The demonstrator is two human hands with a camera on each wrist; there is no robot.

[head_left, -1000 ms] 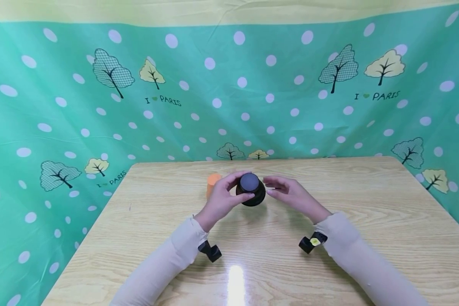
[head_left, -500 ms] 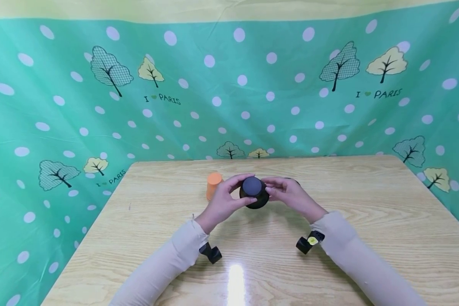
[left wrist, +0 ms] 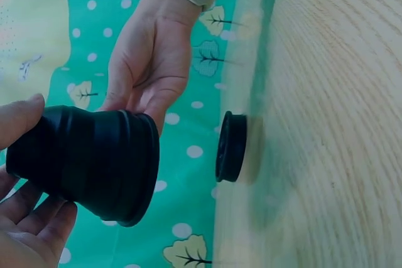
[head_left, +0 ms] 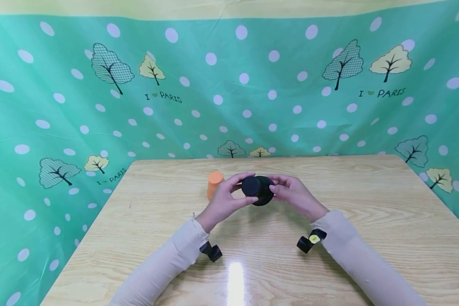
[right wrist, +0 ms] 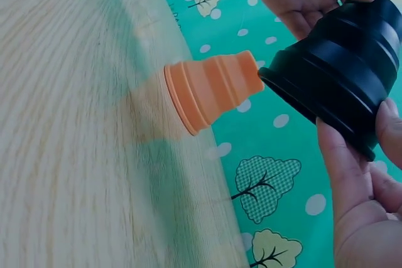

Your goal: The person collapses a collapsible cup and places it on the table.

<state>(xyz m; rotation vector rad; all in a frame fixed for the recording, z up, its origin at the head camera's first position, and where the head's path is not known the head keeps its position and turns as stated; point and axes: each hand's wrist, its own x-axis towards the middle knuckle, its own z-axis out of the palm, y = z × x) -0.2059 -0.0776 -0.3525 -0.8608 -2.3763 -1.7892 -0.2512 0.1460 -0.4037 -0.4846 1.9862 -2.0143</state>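
A black ribbed cup (head_left: 263, 191) is held between both hands above the table, tilted, its narrow end toward the left hand. My left hand (head_left: 222, 203) grips the narrow end with thumb and fingers. At the wide rim, my right hand (head_left: 296, 197) pinches the cup (right wrist: 342, 67) between thumb and fingers. An orange ribbed cup (head_left: 214, 184) stands upside down on the table just behind the left hand; the right wrist view shows it (right wrist: 210, 89) too. In the left wrist view a small black round piece (left wrist: 232, 147) lies on the table.
The wooden table (head_left: 157, 238) reaches toward a green dotted cloth (head_left: 199, 80) hanging behind and at the sides. Small black cameras (head_left: 215, 253) are strapped to both wrists.
The right hand has come in from beside the cup and taken hold of its rim. The black cup has shifted slightly right and tilted. The black round piece showed briefly behind the right hand.
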